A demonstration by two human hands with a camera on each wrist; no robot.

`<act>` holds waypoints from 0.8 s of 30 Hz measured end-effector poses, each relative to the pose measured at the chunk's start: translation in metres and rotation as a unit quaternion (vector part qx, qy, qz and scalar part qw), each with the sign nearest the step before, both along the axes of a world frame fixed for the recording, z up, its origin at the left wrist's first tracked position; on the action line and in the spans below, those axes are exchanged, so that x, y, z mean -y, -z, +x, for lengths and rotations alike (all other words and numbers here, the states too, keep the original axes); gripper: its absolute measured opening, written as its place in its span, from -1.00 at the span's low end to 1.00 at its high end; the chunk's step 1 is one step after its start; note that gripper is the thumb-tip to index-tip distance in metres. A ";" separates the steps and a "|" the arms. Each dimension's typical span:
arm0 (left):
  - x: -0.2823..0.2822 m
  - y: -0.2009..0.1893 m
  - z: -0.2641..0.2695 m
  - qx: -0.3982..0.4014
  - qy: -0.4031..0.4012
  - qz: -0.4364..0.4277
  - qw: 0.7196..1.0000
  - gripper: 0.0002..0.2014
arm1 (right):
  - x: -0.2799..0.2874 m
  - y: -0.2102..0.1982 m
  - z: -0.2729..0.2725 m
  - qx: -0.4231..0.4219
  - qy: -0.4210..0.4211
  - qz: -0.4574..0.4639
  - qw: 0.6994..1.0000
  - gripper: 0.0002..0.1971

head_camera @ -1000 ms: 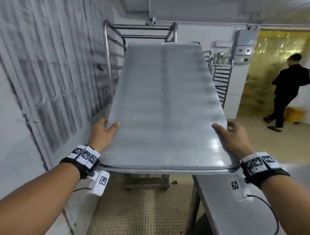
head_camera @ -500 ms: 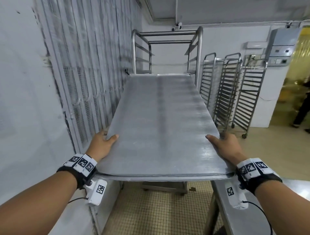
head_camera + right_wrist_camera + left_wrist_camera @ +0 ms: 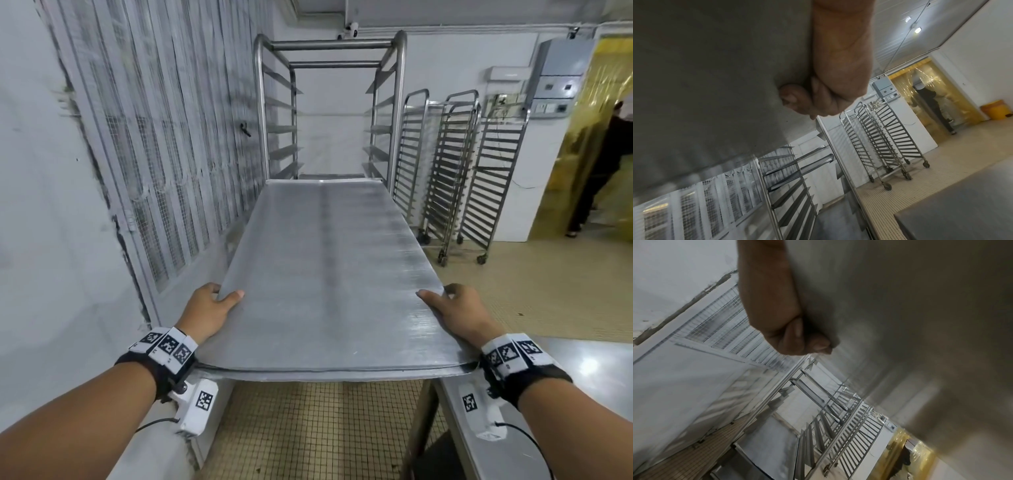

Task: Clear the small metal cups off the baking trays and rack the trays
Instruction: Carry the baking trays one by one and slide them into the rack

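Note:
A large bare metal baking tray (image 3: 325, 274) is held level in front of me, its far end at the mouth of a tall steel tray rack (image 3: 329, 113). My left hand (image 3: 212, 308) grips the tray's left edge, thumb on top, fingers curled beneath (image 3: 797, 337). My right hand (image 3: 452, 311) grips the right edge the same way, fingers under the tray (image 3: 797, 99). The tray's underside (image 3: 900, 321) (image 3: 705, 81) fills much of both wrist views. A second tray edge shows just below the near rim. No metal cups are in view.
A meshed window wall (image 3: 154, 154) runs close on the left. Three narrower wheeled racks (image 3: 452, 171) stand against the back wall on the right. A steel table (image 3: 513, 428) sits at my lower right. A person (image 3: 603, 164) stands at a yellow strip-curtain doorway.
The view has swung left from the doorway to face the rack. The tray has dropped from tilted up to level, and its far end now meets the rack's opening. Both grips are unchanged.

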State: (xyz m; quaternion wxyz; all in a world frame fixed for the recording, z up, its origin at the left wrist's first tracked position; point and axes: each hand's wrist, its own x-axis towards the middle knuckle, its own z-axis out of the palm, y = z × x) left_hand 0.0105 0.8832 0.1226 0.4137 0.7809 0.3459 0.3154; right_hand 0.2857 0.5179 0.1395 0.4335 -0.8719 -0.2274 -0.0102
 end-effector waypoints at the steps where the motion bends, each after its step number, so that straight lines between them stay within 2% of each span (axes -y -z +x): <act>1: 0.001 0.000 0.000 0.000 0.002 -0.002 1.000 -0.68 | 0.001 0.000 -0.003 0.001 -0.001 0.000 1.000 -0.52; 4: -0.003 0.004 -0.001 -0.017 0.010 -0.009 1.000 -0.54 | 0.004 0.001 -0.009 0.008 -0.005 0.003 1.000 -0.51; 10: -0.004 0.010 -0.007 -0.029 0.013 -0.017 0.999 -0.54 | 0.004 0.006 -0.016 -0.009 -0.005 -0.009 1.000 -0.46; 14: -0.006 0.012 -0.012 -0.050 0.003 -0.016 0.999 -0.42 | 0.003 0.006 -0.022 -0.014 -0.005 -0.024 1.000 -0.44; 20: -0.012 0.015 -0.015 -0.056 0.007 -0.042 0.998 -0.46 | 0.002 0.001 -0.029 -0.018 -0.005 -0.041 0.999 -0.46; 24: -0.020 0.024 -0.016 -0.073 0.005 -0.049 0.996 -0.23 | 0.002 0.006 -0.028 -0.028 -0.009 -0.053 0.998 -0.44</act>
